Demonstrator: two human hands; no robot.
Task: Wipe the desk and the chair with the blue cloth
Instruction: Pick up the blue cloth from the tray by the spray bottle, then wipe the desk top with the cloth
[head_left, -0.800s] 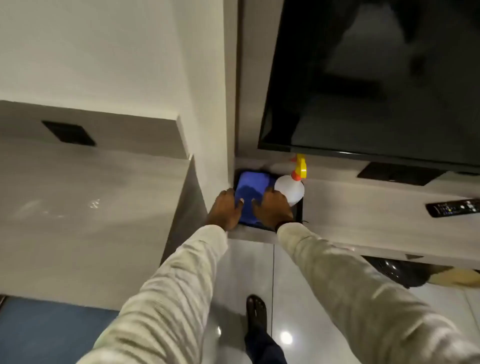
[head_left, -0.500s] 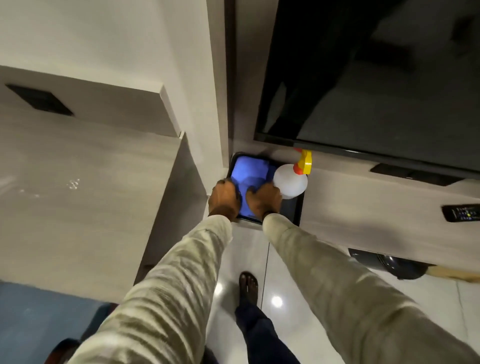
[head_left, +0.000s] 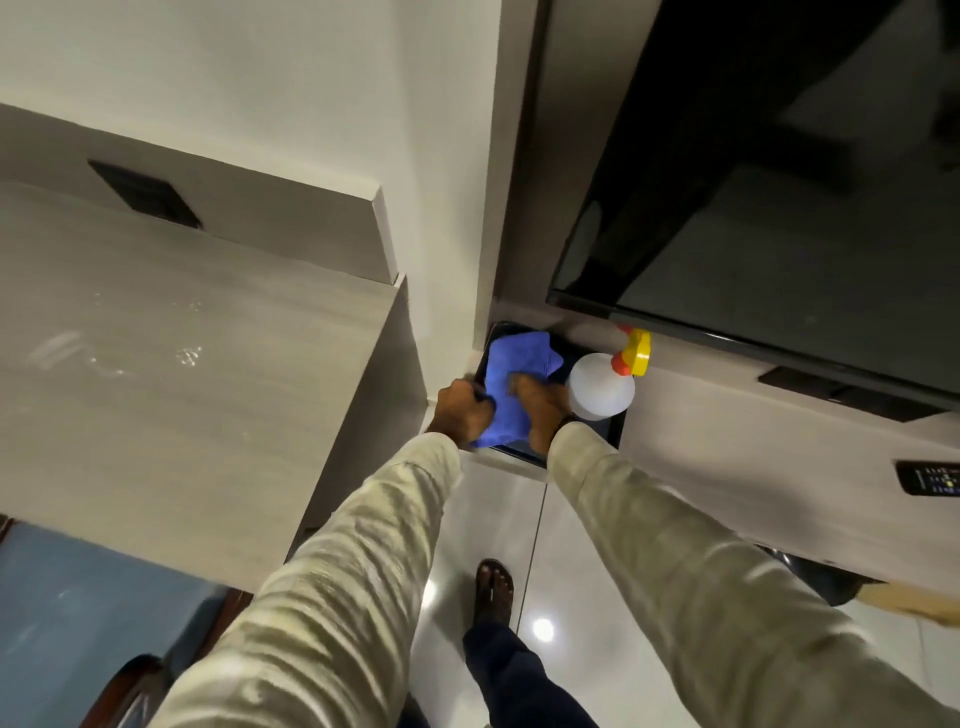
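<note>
The blue cloth lies bunched up in a black tray on the low ledge under the TV. My left hand grips the cloth's near left edge. My right hand closes on the cloth's right side, beside the spray bottle. The pale wood-grain desk fills the left, with faint smears on its top. At the bottom left the chair shows a blue seat and a dark wooden frame, partly hidden under the desk and behind my left sleeve.
A white spray bottle with a yellow and orange head stands in the tray, touching my right hand. A large dark TV hangs above the ledge. A remote lies at the right edge. My foot stands on glossy floor tiles.
The cloth lay flat and folded in the tray; now it is crumpled and pulled toward me between both hands. The view has tilted further down and closer.
</note>
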